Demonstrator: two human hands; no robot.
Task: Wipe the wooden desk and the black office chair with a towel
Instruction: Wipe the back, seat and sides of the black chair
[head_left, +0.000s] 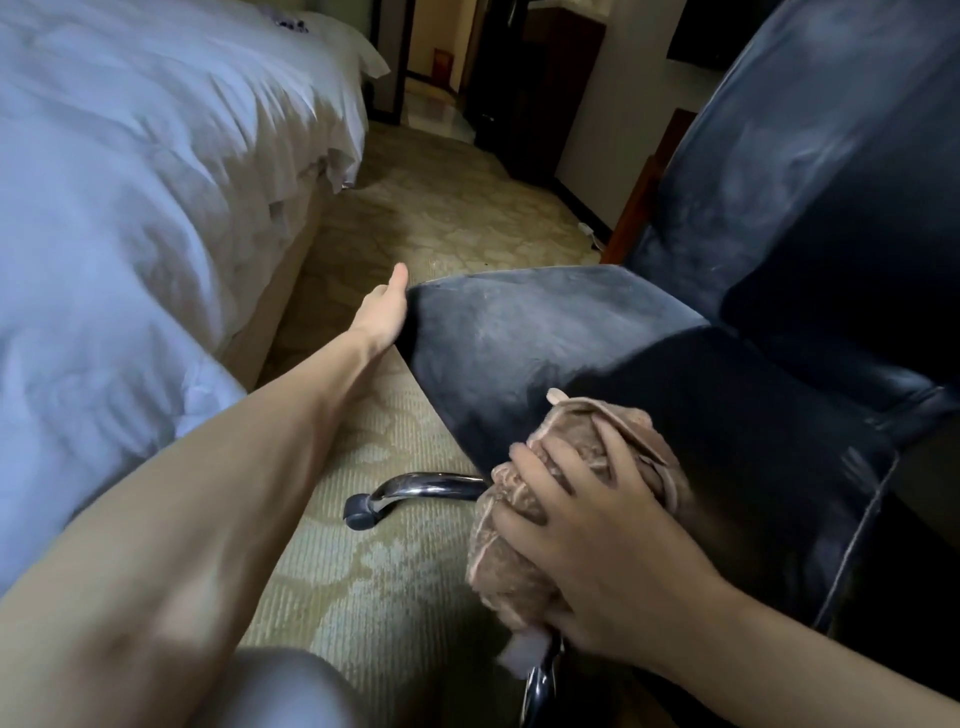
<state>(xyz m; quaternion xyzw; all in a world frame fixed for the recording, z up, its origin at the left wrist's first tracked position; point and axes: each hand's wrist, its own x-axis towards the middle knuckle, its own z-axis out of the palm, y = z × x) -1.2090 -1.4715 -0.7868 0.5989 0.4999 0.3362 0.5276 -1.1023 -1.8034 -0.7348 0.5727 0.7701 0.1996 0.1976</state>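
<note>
The right hand (587, 525) grips a bunched brown towel (519, 577), fingers spread and curled over it, pressing it against the near side of the black chair (545, 332) seat at 5 o'clock. The left hand (382, 312) holds the seat's front corner, toward 10 o'clock from the towel, thumb on top, fingers hidden behind the edge. A chrome chair leg (431, 484) with a caster reaches toward 9 o'clock over patterned carpet (441, 218). A white bed (130, 208) fills 9 to 11 o'clock.

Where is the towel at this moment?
In the head view, lower centre, the towel is bunched under the right hand against the chair seat's near edge, above a chrome leg.
</note>
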